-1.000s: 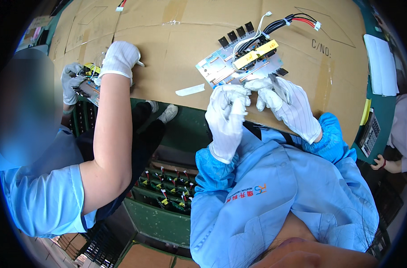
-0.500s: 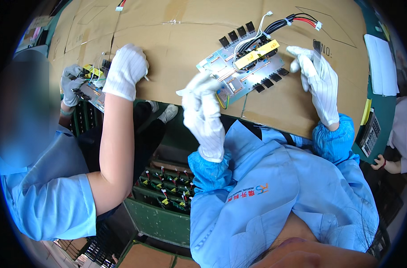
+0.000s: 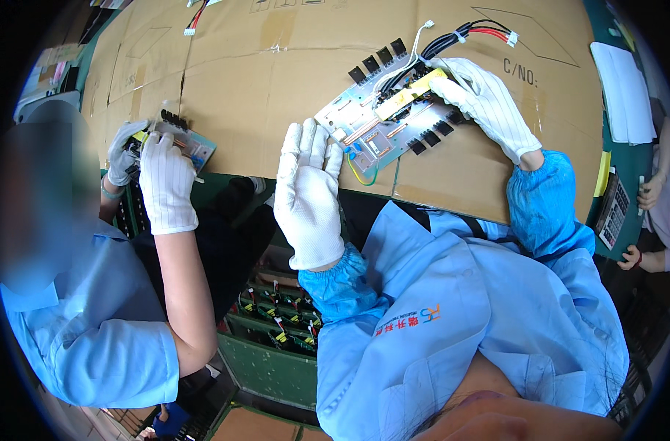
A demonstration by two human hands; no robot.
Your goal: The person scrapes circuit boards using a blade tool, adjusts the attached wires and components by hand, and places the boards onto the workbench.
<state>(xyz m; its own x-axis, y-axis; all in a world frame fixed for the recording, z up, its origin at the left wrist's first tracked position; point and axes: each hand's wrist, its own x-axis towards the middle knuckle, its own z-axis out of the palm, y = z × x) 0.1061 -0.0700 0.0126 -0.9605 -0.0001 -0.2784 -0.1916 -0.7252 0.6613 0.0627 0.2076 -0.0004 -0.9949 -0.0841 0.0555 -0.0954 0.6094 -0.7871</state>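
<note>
A circuit board [image 3: 383, 145] lies on the cardboard in front of me, with black components along two sides and a yellow-taped part [image 3: 401, 101] in its middle. My right hand [image 3: 482, 99], in a white glove, has its thumb and fingers curled round the right end of the taped part. Whether a small thing is also in that hand is hidden. Just off the board's near left corner, my gloved left hand [image 3: 311, 195] is open, palm up, fingers stretched out and holding nothing. A bundle of black and red wires [image 3: 471, 34] with white plugs runs from the board's far side.
At my left a co-worker's gloved hands [image 3: 166, 173] handle another board [image 3: 195, 147]. Cardboard [image 3: 232, 95] covers the table. White papers [image 3: 620, 92] and a calculator [image 3: 612, 213] lie at the right edge. Below the table is a green crate [image 3: 269, 367] of small wired parts.
My right hand has moved left onto the board's yellow-taped part; the dark thing at its fingers no longer shows. My left hand has turned palm up, fingers straight. The co-worker's near hand has moved to their board.
</note>
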